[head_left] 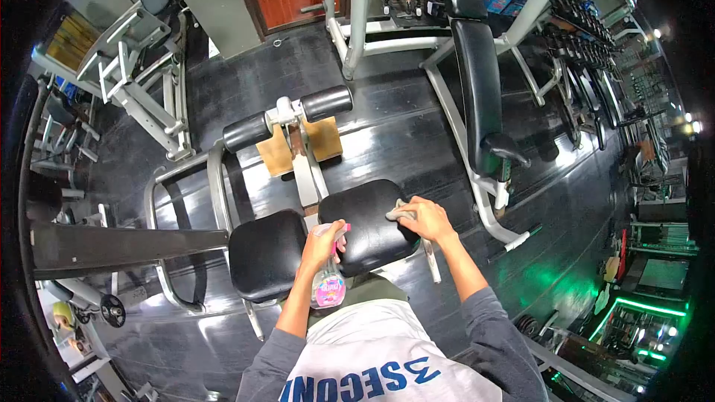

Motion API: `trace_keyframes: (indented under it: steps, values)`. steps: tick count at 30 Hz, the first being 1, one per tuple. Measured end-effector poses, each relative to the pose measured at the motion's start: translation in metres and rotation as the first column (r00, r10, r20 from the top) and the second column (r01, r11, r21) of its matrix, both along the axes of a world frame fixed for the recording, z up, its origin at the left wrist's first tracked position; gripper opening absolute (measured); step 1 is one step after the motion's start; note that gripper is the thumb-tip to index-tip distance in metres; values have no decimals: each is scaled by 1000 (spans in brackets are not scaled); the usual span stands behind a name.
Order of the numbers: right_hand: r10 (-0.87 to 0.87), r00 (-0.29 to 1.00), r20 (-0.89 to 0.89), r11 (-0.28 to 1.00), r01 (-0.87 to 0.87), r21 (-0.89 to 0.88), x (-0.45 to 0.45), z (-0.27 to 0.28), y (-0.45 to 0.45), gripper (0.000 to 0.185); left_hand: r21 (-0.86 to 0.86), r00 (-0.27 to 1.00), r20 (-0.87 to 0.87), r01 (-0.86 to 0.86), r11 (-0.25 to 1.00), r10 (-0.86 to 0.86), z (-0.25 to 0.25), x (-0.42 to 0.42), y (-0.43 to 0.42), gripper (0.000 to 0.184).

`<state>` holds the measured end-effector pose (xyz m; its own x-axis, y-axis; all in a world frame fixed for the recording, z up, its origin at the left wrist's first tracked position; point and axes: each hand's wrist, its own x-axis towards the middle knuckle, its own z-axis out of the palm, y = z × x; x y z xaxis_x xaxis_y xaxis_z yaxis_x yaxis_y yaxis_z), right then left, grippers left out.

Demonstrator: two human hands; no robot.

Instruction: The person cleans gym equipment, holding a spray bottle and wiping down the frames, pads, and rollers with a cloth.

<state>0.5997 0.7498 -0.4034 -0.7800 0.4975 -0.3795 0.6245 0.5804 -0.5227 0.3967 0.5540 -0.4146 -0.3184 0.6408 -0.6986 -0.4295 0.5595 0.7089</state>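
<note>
My left hand (322, 244) is closed around the neck of a spray bottle (328, 290) with a pink trigger and a pink label. The bottle hangs upright in front of my shirt, near the split between two black pads. In my right hand (427, 221) is a bunched light-coloured cloth (399, 211), pinched by the fingers. That cloth is at the right side of the right black pad (365, 216) and seems to touch its surface. The left black pad (267, 255) lies beside it, with neither hand on it.
Padded rollers (326, 103) on a metal post stand beyond the pads, above a wooden plate (325, 138). A grey beam (134, 247) reaches in from the left. An upright bench (477, 82) stands to the right, a dumbbell rack (577, 48) behind it.
</note>
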Motion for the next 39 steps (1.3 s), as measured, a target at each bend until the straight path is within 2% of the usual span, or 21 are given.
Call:
trace_keyframes:
  steps: [4,6,9,10,11,13,15,17,19,21,23,25,26,27,29,30,31,33,35,37,39]
  values:
    - [-262,965,-18,955,262,138,-15,-27,-9,25,-35,995,-78,55,998,-58,-10,2,-2,48]
    - [-165,983,-83,965,179,191,-35,-40,-23,25,30,1000,-18,-21,999,22,-16,-1,-11,48]
    - [80,980,-183,971,-35,237,-57,-39,-50,25,-6,990,101,-95,995,96,-29,-11,-32,40]
    - [164,969,-185,986,-152,74,-59,-29,-52,26,66,986,99,-140,988,133,-32,-13,-39,45]
    - [207,956,-207,978,-206,28,-55,-28,-56,27,65,986,98,-142,988,136,-35,-18,-48,45]
    - [289,937,-198,956,-271,111,-43,-22,-50,27,51,979,79,-190,980,186,-31,-28,-63,44]
    - [226,963,-146,970,-209,123,-32,-15,-35,27,56,980,91,-182,982,176,-26,-37,-75,42]
    - [20,997,-70,969,-2,247,-28,-24,-23,26,30,983,82,-170,985,167,-26,-44,-85,43]
    - [-124,989,-77,957,139,254,-35,-32,-24,28,25,973,88,-214,976,212,-30,-41,-89,46]
    - [24,996,-87,907,15,421,-40,-32,-45,30,23,964,93,-254,967,251,-35,-41,-91,49]
    - [140,964,-225,964,-82,252,-39,-30,-63,32,65,972,106,-217,974,210,-40,-43,-96,45]
    - [258,944,-204,965,-241,102,-38,-12,-71,34,80,972,86,-227,971,220,-43,-41,-95,45]
    - [266,941,-209,963,-250,102,-35,-20,-65,33,99,972,57,-232,968,227,-44,-41,-94,46]
    - [235,963,-134,972,-229,55,-39,-12,-57,30,98,970,62,-242,965,236,-43,-42,-94,46]
    - [115,980,-165,981,-85,176,-48,-25,-45,27,94,967,53,-253,963,249,-40,-42,-93,46]
    - [27,997,-72,985,-14,173,-60,-25,-42,25,99,967,59,-252,963,247,-44,-43,-94,45]
    - [-30,997,-77,982,44,181,-69,-35,-43,26,99,966,64,-256,962,250,-43,-43,-93,45]
    - [144,975,-169,951,-89,297,-83,-54,-58,28,101,964,81,-260,960,252,-39,-45,-94,45]
    - [349,914,-207,937,-340,76,-96,-39,-75,28,97,959,84,-277,956,270,-38,-44,-93,45]
    - [632,752,-190,765,-644,-7,-107,-30,-80,28,94,952,86,-302,949,294,-40,-44,-94,46]
    - [621,766,-166,779,-627,24,-116,-37,-68,24,117,955,116,-287,951,274,-42,-45,-95,46]
